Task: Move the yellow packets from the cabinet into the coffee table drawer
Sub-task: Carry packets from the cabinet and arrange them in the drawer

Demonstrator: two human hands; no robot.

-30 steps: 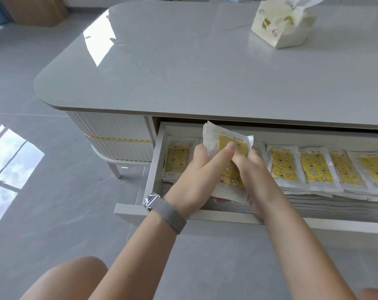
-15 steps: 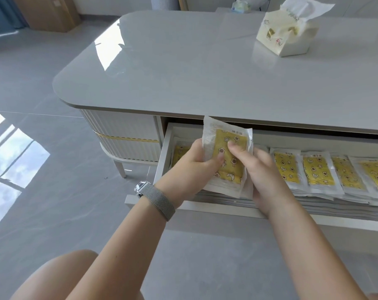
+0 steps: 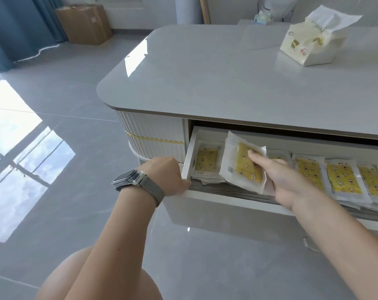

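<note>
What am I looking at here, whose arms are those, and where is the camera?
The camera sits on a person's head, looking down at their own bare arms. No machine is involved. The right hand holds a yellow packet over an open drawer of a low coffee table. More packets lie in a row inside. The left hand, with a watch on its wrist, grips the drawer's front corner. A tissue pack stands on the tabletop.
</note>
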